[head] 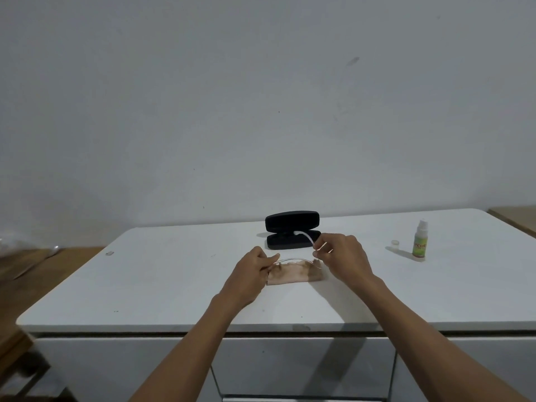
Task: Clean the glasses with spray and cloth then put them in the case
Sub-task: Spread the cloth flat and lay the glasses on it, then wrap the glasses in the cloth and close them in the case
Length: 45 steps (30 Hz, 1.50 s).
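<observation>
A pair of clear-framed glasses (293, 261) is held just above a beige cloth (293, 276) near the middle of a white worktop (174, 285), one end in each of a person's hands. The left hand (252, 272) pinches the left end of the frame between thumb and curled fingers; the right hand (340, 252) pinches the other end, where one pale arm of the glasses (304, 237) sticks out toward the open case. Holding the frame by its ends likely keeps fingers off the lenses — and the arm's angle suggests it is being folded or unfolded, though which cannot be told.

The cloth lies crumpled directly beneath the glasses, its left edge touching the left hand, placed where it can be picked up at once. Just behind it sits the black case (292, 230), lid propped open toward the person, ready to receive the glasses. Well to the right stands the small spray bottle (420, 240), upright, with its cap (394, 243) off and resting beside it.

Both forearms reach forward from the near edge of the worktop, converging on the glasses, wrists raised above the surface.
</observation>
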{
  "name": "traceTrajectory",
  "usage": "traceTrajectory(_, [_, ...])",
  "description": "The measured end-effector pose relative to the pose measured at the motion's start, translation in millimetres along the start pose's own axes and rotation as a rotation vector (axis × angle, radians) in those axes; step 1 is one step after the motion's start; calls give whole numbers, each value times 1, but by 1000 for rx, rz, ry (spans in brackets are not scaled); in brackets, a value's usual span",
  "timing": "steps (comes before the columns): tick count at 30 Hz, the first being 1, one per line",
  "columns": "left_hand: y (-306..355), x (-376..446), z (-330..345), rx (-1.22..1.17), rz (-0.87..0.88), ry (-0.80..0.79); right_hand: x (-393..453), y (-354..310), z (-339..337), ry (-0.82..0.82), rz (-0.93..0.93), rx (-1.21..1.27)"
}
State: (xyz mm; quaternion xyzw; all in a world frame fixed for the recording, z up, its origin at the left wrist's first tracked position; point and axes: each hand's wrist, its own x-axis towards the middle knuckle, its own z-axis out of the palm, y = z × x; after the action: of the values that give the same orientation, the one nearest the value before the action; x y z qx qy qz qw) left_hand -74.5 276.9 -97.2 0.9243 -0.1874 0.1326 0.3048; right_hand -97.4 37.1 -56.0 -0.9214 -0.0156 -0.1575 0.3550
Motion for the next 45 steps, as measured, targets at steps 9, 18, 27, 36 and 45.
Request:
traceTrajectory(9, [-14, 5, -12, -479, -245, 49, 7, -13, 6, -118, -51, -153])
traceTrajectory(18, [-4, 3, -18, -297, -174, 63, 8, -7, 10, -127, -91, -256])
traceTrajectory(27, [4, -1, -27, 54, 23, -94, 2, 10, 11, -213, -182, -172])
traceTrajectory(36, [5, 0, -29, 54, -2, -131, 7, 15, 7, -308, -168, -176])
traceTrajectory(45, [6, 4, -28, -70, -57, -141, 15, 14, 6, -352, -150, -146])
